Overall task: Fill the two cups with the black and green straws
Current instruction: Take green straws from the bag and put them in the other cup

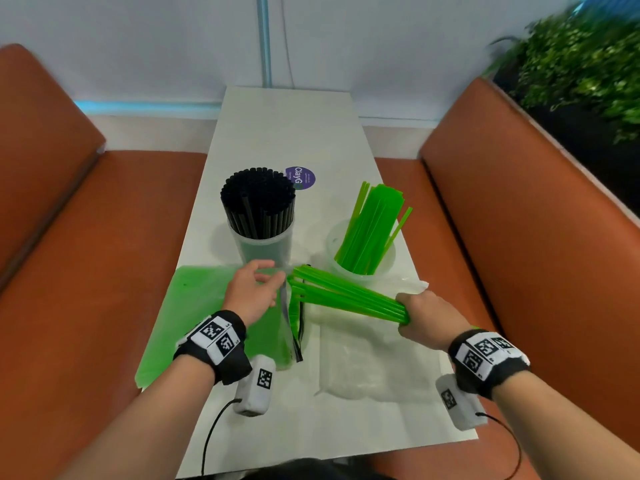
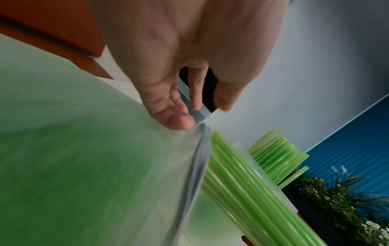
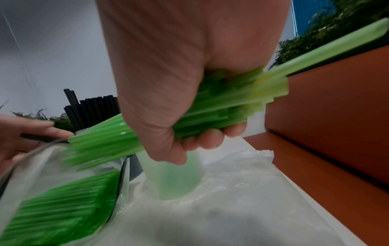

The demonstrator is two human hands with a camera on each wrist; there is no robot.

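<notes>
The person's forearms were bare, with no sleeves in view. Each wrist wore a black fabric wristband (image 1: 221,355) carrying white rectangular plates printed with black square-patterned marker codes, two plates side by side on each band; the right wrist's black fabric band (image 1: 488,365) matched it. Under each wrist hung a small white rounded camera box (image 1: 256,386) bearing its own black-and-white marker, and a thin black cable (image 1: 211,434) trailed from each box toward the body.

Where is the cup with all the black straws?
In the head view, the cup of black straws stands on the table's left side, just beyond the left hand and across from the cup of green straws.
</notes>
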